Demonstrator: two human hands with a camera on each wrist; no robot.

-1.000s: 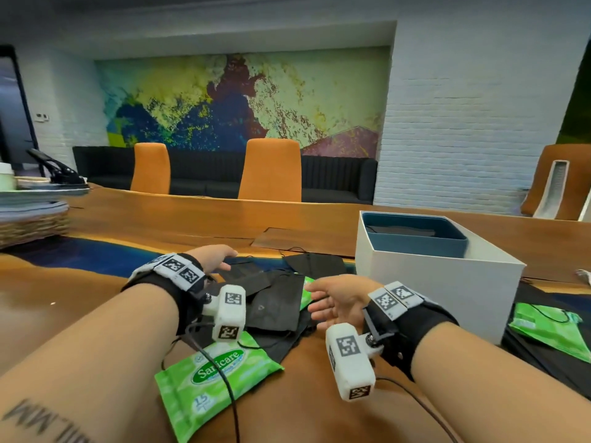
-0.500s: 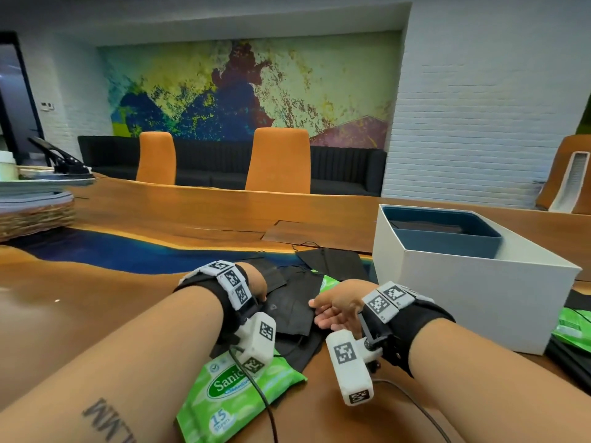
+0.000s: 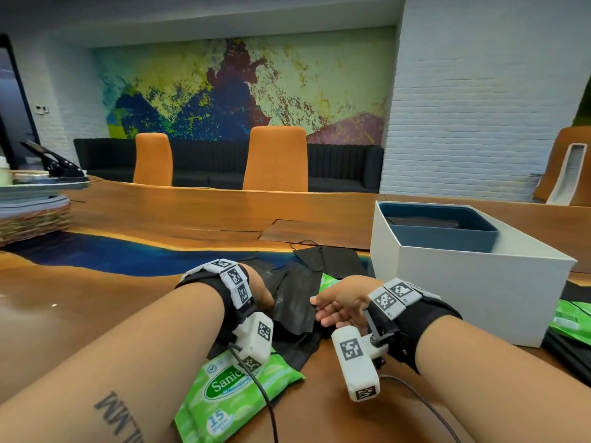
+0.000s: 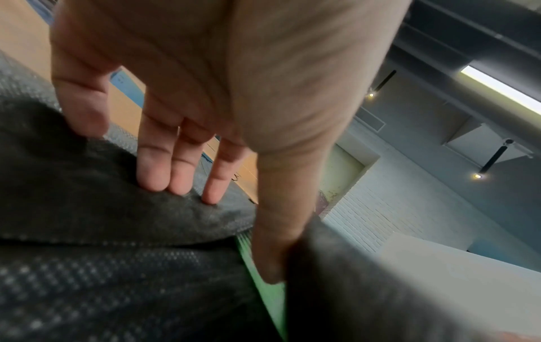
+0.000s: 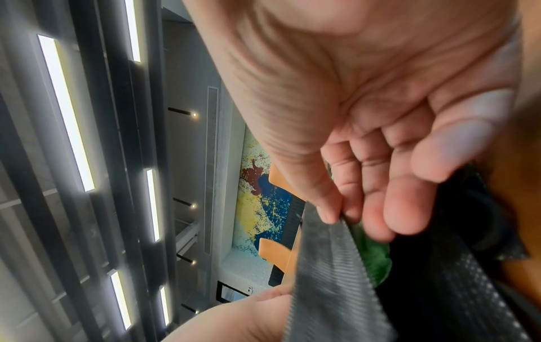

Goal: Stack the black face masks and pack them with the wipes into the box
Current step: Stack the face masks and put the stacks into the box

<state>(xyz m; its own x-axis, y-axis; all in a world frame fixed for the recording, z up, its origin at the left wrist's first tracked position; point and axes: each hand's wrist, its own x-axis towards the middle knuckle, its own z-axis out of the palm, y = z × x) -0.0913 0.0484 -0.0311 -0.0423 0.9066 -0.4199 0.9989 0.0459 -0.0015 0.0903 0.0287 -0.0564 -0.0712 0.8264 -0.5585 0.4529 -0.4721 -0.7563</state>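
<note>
- Step in hand, as we read it: squaring up the loose black masks [image 3: 295,302] into one stack on the table [image 3: 80,314], near its front edge, just left of the white box [image 3: 463,292].
- Left hand [image 3: 260,292]: fingers [image 4: 152,166] straight, tips pressing down on mask fabric; thumb lies along a mask edge. Nothing gripped.
- Right hand [image 3: 340,303]: thumb and forefinger pinch the edge of one mask [image 5: 328,266], other fingers loosely curled.
- To do it well: we'd keep the left hand flat as an anchor, pull the pinched mask level over the pile, match long edges, keep the ear loops tucked so they don't snag.
- Wipes pack [image 3: 236,394] sits at the front edge, partly under the masks; a second green pack [image 3: 572,318] lies right of the box. Pack both after the stack.
- Versus half a second ago: both hands sit closer together over the pile; right hand has gone from hovering to pinching.
</note>
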